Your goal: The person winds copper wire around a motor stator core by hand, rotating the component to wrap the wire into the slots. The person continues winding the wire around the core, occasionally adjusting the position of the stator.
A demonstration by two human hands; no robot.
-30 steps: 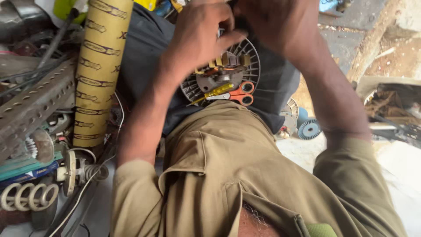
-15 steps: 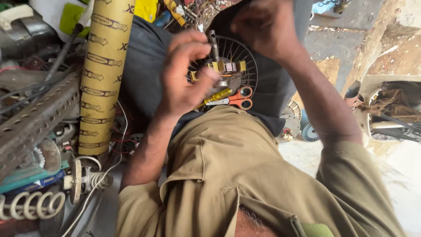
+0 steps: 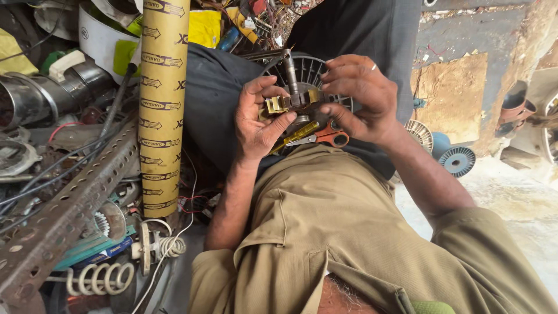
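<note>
Both hands work on a motor core (image 3: 296, 102) held over the person's lap, above a round ribbed fan-like disc (image 3: 314, 72) that lies on dark cloth (image 3: 360, 29). Left hand (image 3: 258, 119) cups the core from the left, thumb and fingers curled around its brass-coloured windings, palm open toward the camera. Right hand (image 3: 360, 99) grips the core from the right, fingertips pressed on its top edge. A steel shaft (image 3: 290, 72) stands upright out of the core between the two hands. Just under the hands lie scissors with orange handles (image 3: 331, 135) and a yellow-handled tool (image 3: 296, 135), touching the cloth. Left of the arms stands a tall yellow cardboard tube (image 3: 161, 104), upright, with repeated dark arrow-shaped printed marks down its length. Behind it, a white bucket with a green label patch (image 3: 110, 43) and a yellow package (image 3: 204, 26). A perforated metal angle bar (image 3: 64, 215) runs diagonally at lower left, white coiled springs (image 3: 96, 279) beside it. A blue finned disc (image 3: 457, 160) lies on the floor at right.
</note>
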